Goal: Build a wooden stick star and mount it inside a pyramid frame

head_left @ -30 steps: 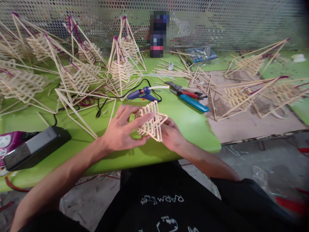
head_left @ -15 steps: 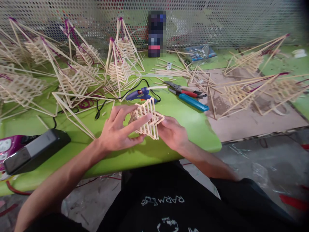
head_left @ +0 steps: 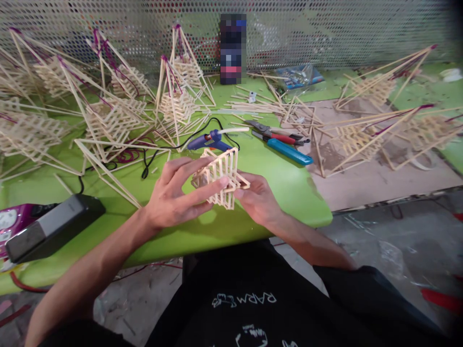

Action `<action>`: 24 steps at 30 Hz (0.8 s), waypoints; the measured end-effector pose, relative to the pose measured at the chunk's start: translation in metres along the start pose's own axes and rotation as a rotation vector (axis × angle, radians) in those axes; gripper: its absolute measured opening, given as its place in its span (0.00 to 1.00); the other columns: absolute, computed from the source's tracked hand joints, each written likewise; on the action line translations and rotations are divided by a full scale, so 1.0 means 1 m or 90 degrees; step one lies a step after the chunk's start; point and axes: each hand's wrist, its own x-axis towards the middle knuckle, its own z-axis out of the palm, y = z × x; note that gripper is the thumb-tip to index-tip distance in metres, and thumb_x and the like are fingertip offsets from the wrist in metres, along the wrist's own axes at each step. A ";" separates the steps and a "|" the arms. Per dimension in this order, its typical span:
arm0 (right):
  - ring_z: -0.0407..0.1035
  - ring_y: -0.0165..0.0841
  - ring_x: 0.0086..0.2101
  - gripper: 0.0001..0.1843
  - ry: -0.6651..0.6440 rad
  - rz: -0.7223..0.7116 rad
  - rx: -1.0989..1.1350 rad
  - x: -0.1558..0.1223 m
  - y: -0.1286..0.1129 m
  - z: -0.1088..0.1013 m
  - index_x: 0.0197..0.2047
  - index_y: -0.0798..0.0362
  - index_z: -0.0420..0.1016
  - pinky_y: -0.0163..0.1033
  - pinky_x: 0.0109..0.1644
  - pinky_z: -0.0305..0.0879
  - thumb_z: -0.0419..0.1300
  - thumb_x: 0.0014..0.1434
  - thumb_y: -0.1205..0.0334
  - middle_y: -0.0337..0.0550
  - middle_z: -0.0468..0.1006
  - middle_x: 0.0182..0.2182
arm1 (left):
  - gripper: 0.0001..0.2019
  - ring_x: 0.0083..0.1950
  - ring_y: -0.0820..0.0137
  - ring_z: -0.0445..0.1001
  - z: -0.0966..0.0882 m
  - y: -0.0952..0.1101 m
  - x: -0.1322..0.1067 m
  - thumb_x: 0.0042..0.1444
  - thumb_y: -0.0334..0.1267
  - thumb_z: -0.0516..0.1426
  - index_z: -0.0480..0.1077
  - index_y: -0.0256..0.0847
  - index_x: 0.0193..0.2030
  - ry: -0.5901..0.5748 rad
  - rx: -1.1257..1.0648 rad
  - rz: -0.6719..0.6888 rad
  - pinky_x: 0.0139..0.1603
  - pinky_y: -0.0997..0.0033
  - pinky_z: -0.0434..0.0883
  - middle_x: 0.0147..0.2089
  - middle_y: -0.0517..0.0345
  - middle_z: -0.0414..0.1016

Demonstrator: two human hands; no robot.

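A small lattice block of pale wooden sticks is held between both hands just above the green table. My left hand grips its left side, fingers spread along the sticks. My right hand holds its right underside, fingers curled under it. A blue glue gun with a black cord lies just behind the block.
Pliers with red handles and a blue cutter lie to the right. Several stick pyramids with purple cord crowd the back and left; more lie on a board at right. A black box sits at left.
The stick block has been turned in my hands, so its flat ribbed face now points more upward. Both hands stayed in place over the table's front edge.
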 end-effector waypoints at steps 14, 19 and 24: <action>0.68 0.24 0.18 0.11 0.025 0.022 0.056 0.004 -0.004 0.000 0.35 0.51 0.81 0.31 0.21 0.71 0.74 0.51 0.56 0.33 0.78 0.22 | 0.43 0.65 0.53 0.71 0.016 0.013 0.003 0.58 0.45 0.66 0.48 0.51 0.75 0.010 -0.500 -0.363 0.50 0.55 0.80 0.67 0.42 0.66; 0.71 0.26 0.19 0.11 0.030 0.042 0.047 0.004 -0.002 0.001 0.34 0.52 0.81 0.31 0.23 0.74 0.74 0.51 0.57 0.35 0.80 0.23 | 0.39 0.66 0.52 0.71 0.022 0.008 -0.002 0.58 0.48 0.66 0.53 0.51 0.72 0.015 -0.587 -0.420 0.52 0.53 0.81 0.66 0.42 0.67; 0.73 0.26 0.20 0.10 0.036 0.035 0.041 0.004 -0.001 0.003 0.33 0.51 0.81 0.32 0.25 0.75 0.74 0.50 0.58 0.35 0.81 0.23 | 0.44 0.67 0.50 0.70 0.027 0.013 -0.002 0.52 0.50 0.69 0.55 0.47 0.72 0.047 -0.567 -0.475 0.54 0.51 0.80 0.68 0.39 0.66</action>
